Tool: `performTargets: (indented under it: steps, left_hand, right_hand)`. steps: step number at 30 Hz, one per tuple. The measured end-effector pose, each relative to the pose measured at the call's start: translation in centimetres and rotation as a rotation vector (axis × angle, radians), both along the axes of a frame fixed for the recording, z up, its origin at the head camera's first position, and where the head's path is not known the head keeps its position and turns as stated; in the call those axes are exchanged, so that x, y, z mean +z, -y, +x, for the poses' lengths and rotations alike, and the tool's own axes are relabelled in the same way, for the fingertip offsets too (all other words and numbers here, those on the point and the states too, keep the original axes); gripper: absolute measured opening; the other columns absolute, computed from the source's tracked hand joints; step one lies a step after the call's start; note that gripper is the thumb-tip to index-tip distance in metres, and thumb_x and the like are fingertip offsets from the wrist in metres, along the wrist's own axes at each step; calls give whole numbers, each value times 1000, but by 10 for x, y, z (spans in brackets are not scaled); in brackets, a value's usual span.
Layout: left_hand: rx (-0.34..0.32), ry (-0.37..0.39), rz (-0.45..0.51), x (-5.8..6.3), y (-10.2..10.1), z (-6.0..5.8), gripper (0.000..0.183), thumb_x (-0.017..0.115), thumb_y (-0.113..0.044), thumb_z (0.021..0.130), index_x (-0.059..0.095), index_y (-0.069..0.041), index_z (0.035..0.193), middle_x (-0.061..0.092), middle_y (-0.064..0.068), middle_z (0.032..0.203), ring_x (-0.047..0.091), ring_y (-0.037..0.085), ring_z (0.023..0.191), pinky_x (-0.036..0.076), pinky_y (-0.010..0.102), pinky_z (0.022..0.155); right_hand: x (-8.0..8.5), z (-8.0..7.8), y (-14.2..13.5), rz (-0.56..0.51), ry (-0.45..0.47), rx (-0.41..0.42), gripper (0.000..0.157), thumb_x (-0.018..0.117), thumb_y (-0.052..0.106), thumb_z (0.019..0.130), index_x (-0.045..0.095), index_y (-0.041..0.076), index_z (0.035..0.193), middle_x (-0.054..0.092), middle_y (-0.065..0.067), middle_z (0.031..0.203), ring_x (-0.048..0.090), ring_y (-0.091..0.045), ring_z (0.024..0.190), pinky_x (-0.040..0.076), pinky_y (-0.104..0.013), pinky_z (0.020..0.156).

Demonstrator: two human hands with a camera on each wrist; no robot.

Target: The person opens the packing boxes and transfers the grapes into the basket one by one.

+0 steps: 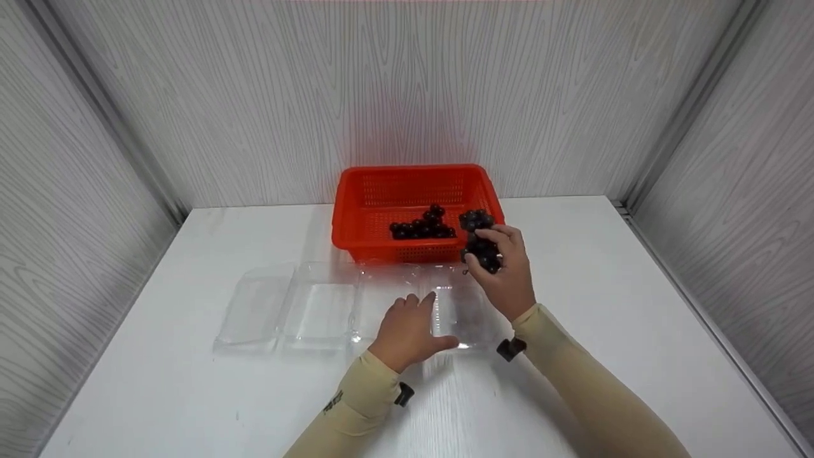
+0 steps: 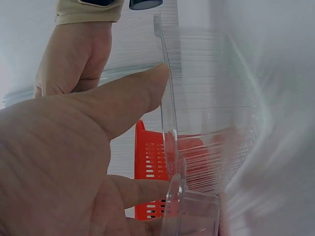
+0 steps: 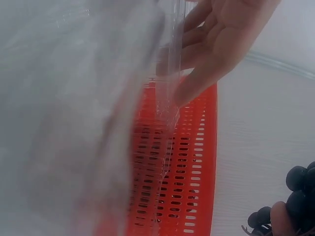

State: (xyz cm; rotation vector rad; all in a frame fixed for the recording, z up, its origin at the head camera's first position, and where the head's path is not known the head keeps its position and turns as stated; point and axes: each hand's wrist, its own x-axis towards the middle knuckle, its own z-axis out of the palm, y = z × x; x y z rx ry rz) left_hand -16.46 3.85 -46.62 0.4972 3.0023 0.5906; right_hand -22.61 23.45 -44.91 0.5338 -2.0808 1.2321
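My right hand (image 1: 509, 273) grips a bunch of black grapes (image 1: 478, 221), held up by the front right corner of the red basket (image 1: 407, 253). Fingertips and a few grapes (image 3: 298, 196) show at the edge of the right wrist view. Below lie clear plastic clamshell boxes (image 1: 321, 312), opened out in a row. Over the right-hand clear box (image 1: 464, 312) my left hand (image 1: 407, 334) spreads its thumb and fingers. In the left wrist view the thumb (image 2: 133, 96) and fingers touch the rim of clear plastic (image 2: 168, 113).
More black grapes (image 1: 425, 228) lie inside the basket, which stands against the grey wood-grain back wall (image 1: 267, 114). Side walls (image 1: 731, 127) flank the white table (image 1: 636, 331). Dark wrist cameras (image 1: 510, 348) sit on both wrists.
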Motion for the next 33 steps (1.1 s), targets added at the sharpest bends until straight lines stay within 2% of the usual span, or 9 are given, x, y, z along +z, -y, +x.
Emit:
performTargets:
  steps: [3, 8, 13, 18, 26, 33]
  left_hand:
    - [9, 14, -4, 0, -1, 0, 94, 80, -60, 82, 50, -5, 152, 63, 19, 127, 58, 36, 115, 48, 47, 107]
    - [0, -6, -11, -1, 0, 1, 93, 80, -59, 82, 51, -3, 151, 62, 21, 126, 59, 38, 114, 49, 48, 106]
    - [-4, -5, -19, -1, 1, 0, 94, 79, -59, 83, 49, -3, 152, 62, 22, 127, 59, 39, 115, 48, 48, 106]
    - [4, 15, -11, -1, 1, -1, 94, 79, -59, 83, 48, -4, 153, 60, 22, 132, 57, 39, 119, 46, 49, 109]
    - [17, 28, -6, -1, 0, 1, 95, 80, -58, 83, 47, -5, 154, 60, 21, 133, 56, 37, 120, 46, 48, 110]
    - [11, 7, -9, -2, -1, 2, 94, 79, -59, 83, 48, -3, 153, 61, 20, 131, 57, 37, 120, 44, 48, 111]
  right_hand:
    - [2, -6, 1, 0, 22, 2, 37, 78, 12, 90, 68, 7, 126, 53, -15, 131, 55, -29, 125, 48, -53, 107]
    - [6, -13, -5, 23, 62, 2, 36, 76, 15, 92, 68, 8, 127, 53, -14, 130, 55, -27, 124, 50, -51, 107]
    - [16, -18, -12, 26, 97, 15, 37, 75, 16, 93, 67, 8, 128, 52, -14, 132, 55, -27, 125, 50, -52, 106]
    - [27, -27, -12, 77, 157, 11, 37, 75, 17, 94, 66, 11, 129, 52, -12, 132, 54, -28, 126, 49, -53, 108]
    - [30, -55, -9, 175, 290, 46, 40, 74, 23, 95, 64, 10, 131, 52, -14, 131, 55, -28, 123, 49, -47, 109]
    - [28, -83, -15, 207, 437, 18, 45, 73, 24, 97, 60, 9, 138, 49, -15, 135, 52, -33, 129, 44, -52, 113]
